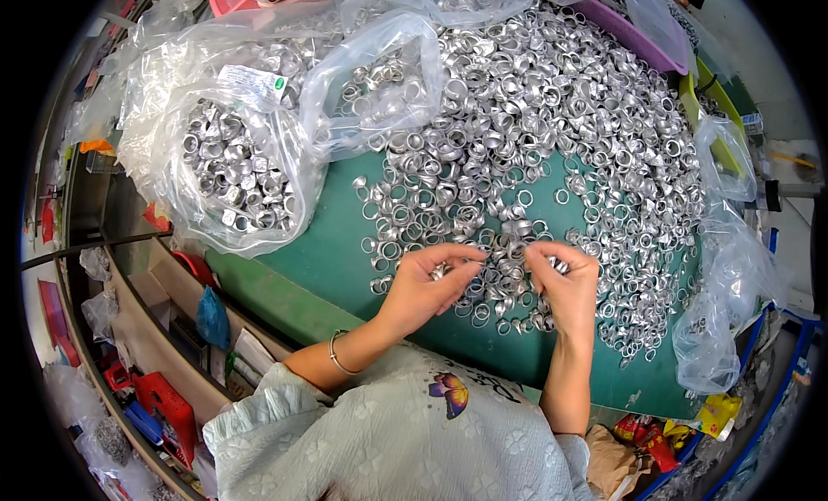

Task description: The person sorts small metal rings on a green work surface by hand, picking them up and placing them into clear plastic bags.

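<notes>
Silver-coloured metal rings [500, 113] lie heaped over the green tabletop [336, 208]. At the near edge of the heap my left hand [423, 285] is curled around a few rings [442, 270], its thumb and index finger pointing to the right. My right hand [567, 285] faces it from the other side, thumb and index finger drawn together at the tips. Several rings [559, 265] show tucked in the curled fingers of that hand. Loose rings [500, 281] are spread on the table between both hands. Whatever the right fingertips pinch is too small to make out.
An open clear plastic bag [297, 203] of rings stands to the left, with another clear bag [319, 113] beside it. Purple [638, 35] and yellow-green bins [720, 104] line the far right. Crumpled plastic [711, 320] hangs at the right edge. Open drawers [190, 303] are at the left.
</notes>
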Motion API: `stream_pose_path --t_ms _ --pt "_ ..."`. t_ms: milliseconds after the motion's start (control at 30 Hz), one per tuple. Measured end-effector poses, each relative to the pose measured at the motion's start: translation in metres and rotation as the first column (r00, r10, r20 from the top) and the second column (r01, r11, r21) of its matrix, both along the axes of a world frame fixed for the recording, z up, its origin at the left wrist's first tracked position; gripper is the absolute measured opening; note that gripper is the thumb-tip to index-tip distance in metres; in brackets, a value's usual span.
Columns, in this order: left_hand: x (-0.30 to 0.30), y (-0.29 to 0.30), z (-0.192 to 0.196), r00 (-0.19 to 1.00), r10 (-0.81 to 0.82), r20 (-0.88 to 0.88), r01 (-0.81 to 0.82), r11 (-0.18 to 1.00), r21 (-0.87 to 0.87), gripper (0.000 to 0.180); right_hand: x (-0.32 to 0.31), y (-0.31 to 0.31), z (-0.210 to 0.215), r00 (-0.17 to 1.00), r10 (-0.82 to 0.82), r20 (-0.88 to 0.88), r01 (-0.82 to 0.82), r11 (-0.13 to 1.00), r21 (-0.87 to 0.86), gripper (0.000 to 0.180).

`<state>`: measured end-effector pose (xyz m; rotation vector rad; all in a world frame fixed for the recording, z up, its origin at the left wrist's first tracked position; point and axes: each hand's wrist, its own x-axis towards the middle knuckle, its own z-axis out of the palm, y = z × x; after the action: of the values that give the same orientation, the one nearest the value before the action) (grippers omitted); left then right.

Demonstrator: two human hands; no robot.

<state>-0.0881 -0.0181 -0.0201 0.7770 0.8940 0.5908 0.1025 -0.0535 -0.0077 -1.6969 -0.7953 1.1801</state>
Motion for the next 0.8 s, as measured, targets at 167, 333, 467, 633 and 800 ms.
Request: stream_pose_path --t_ms 167,333,467,633,800 --pt "0.019 -0.006 0.015 0.995 -0.083 0.051 0.064 0.950 0.304 0.036 -0.013 -0.027 -0.003 0.769 -0.092 -0.633 0.070 0.996 -0.059 0.009" --pt "0.016 -0.006 0.019 0.980 -0.196 -0.030 0.193 0.904 0.381 0.036 -0.022 -0.037 0.002 0.800 -0.077 -0.596 0.103 0.995 0.011 0.007" --pt "0.017 -0.009 0.021 0.980 -0.187 -0.070 0.199 0.880 0.431 0.038 -0.024 -0.039 0.004 0.917 -0.011 -0.400 0.076 0.986 0.147 0.008" --pt "0.008 0.002 0.005 0.911 0.082 -0.404 0.257 0.652 0.713 0.032 -0.006 -0.039 -0.003 0.784 -0.016 0.621 -0.107 0.981 0.161 0.020" --pt "0.007 0.022 -0.003 0.719 0.204 -0.664 0.576 0.359 0.734 0.023 -0.009 -0.035 0.008 0.696 -0.054 0.716 -0.045 0.992 0.118 0.019"
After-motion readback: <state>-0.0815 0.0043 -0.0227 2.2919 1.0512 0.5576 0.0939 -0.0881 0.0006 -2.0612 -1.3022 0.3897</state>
